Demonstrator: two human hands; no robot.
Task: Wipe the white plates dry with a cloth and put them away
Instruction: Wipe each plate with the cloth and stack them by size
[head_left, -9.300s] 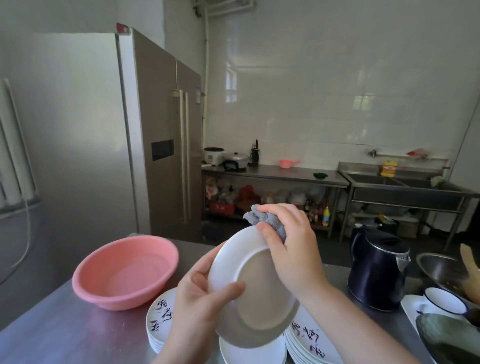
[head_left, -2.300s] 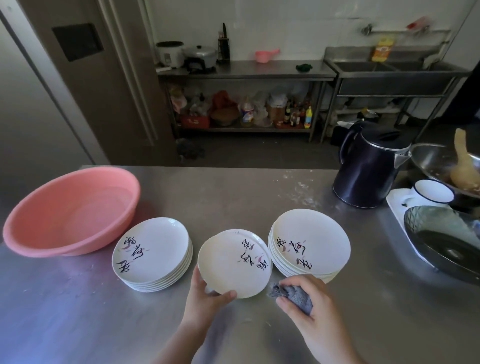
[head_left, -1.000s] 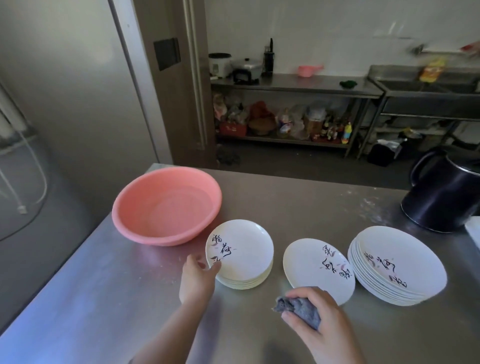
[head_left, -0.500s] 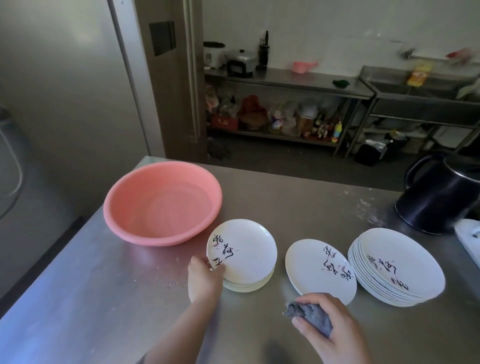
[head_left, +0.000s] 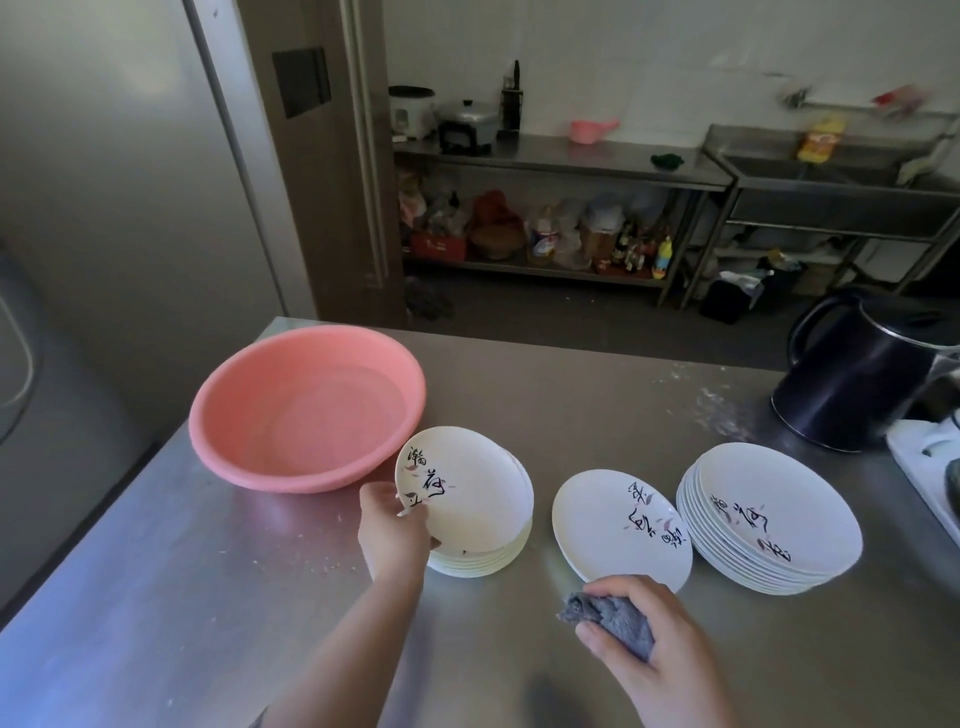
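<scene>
My left hand (head_left: 390, 530) grips the near edge of the top white plate (head_left: 467, 488) and tilts it up off the left stack (head_left: 485, 564). The plate carries black brush writing. A single white plate (head_left: 621, 525) lies flat on the steel table, between that stack and a taller stack of plates (head_left: 774, 519) on the right. My right hand (head_left: 654, 644) holds a crumpled grey cloth (head_left: 615, 621) just in front of the single plate, not touching it.
A pink plastic basin (head_left: 306, 405) sits on the steel table (head_left: 156, 597) left of the plates. A dark electric kettle (head_left: 862, 379) stands at the right, a white tray (head_left: 930, 467) beside it. A fridge (head_left: 156, 156) rises beyond the table's left edge.
My left hand has taken the top plate of the left stack by its edge and lifted it at a tilt. My right hand with the cloth has stayed near the single plate.
</scene>
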